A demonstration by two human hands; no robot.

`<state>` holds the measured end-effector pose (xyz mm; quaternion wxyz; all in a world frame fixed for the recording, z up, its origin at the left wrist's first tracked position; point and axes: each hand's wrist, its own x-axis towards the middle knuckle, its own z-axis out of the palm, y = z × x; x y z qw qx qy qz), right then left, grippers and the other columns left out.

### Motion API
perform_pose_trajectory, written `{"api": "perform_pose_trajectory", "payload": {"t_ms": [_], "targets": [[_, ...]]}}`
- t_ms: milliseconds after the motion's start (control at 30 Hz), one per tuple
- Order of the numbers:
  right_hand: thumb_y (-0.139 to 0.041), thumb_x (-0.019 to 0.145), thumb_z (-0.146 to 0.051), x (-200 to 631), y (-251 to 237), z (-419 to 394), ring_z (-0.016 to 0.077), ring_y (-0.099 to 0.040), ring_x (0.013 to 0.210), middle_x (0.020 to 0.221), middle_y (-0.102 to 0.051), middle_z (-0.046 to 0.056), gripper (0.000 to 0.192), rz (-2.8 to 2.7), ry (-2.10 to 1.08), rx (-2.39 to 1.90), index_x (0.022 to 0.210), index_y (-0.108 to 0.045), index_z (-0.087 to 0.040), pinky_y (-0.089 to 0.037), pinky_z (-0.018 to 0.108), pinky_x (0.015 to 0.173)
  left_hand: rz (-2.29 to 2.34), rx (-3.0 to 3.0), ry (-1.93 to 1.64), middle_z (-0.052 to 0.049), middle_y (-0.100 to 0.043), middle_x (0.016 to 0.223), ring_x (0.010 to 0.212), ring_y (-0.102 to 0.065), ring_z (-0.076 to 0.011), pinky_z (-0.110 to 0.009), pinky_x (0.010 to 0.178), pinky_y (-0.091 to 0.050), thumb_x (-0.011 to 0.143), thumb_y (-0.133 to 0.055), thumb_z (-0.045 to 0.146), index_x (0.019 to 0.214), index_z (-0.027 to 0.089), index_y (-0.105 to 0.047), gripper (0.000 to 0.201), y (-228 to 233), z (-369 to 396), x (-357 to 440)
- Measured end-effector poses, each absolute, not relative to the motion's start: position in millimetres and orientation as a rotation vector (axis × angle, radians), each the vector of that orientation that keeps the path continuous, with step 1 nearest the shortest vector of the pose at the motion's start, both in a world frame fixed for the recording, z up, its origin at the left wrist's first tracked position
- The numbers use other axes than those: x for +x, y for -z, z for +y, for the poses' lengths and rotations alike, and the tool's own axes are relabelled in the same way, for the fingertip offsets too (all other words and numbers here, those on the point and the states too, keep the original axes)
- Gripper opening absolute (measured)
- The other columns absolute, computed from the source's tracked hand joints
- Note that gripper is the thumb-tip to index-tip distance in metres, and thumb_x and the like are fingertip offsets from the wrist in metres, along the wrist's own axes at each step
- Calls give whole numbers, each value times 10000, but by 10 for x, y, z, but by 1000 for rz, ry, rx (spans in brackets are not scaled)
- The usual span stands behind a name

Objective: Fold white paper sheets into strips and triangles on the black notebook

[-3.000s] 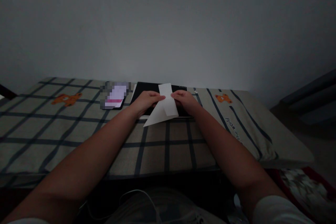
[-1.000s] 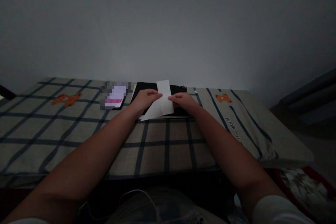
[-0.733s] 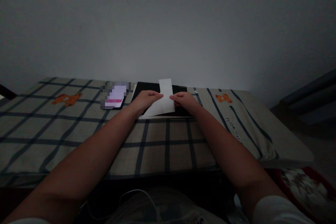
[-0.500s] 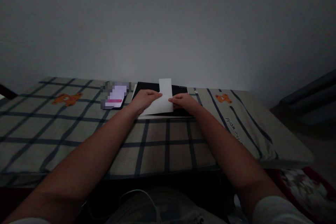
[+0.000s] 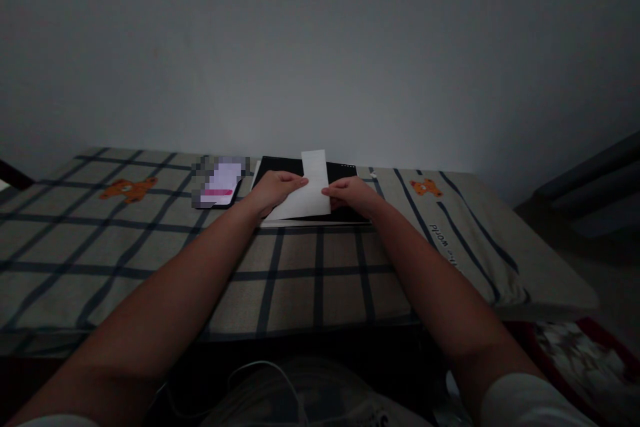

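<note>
Both hands are closed on a folded white paper point(image 5: 311, 188): the left hand point(image 5: 273, 191) pinches its left edge between thumb and fingers, and the right hand point(image 5: 350, 193) pinches its right edge in the same way. The paper is held just above a black pad point(image 5: 345, 170) that lies at the far middle of the worktop point(image 5: 310, 267), which is covered by a checked cloth with orange bear figures. One narrow flap of the paper stands up towards the far wall, while a wider part slopes down to the near left, close to the pad or touching it; which of the two cannot be told in the dim light. A phone point(image 5: 220, 183) with a lit screen lies to the left of the pad, near the left hand but apart from it.

The fold could be judged at risk of going askew, since the edges are hard to see in this light and the paper is gripped only at its sides. A tear could be caused by an uneven pull between the two hands. The paper could also be creased in the wrong place if it were pressed against the raised edge of the pad.
</note>
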<state>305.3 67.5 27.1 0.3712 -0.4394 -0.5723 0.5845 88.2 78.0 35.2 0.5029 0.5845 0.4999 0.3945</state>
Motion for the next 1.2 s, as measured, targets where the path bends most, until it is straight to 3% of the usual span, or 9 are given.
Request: {"api": "perform_pose_trajectory", "payload": {"t_ms": [833, 1200], "targets": [[-702, 773, -158, 3029, -283, 643, 109, -640, 599, 634, -672, 22, 24, -1449, -1590, -1216, 770, -682, -144, -551, 225, 598, 1270, 1398, -1095, -74, -725, 832, 648, -596, -146, -255, 586, -459, 665, -752, 449, 863, 159, -740, 352, -278, 865, 859], [-682, 779, -100, 3003, -362, 605, 97, -621, 561, 616, -656, 12, 94, -1445, -1574, -1248, 714, -631, -144, -527, 216, 565, 1268, 1374, -1168, -78, -724, 830, 653, -595, -146, -245, 581, -456, 650, -762, 458, 856, 142, -736, 379, -299, 857, 865]]}}
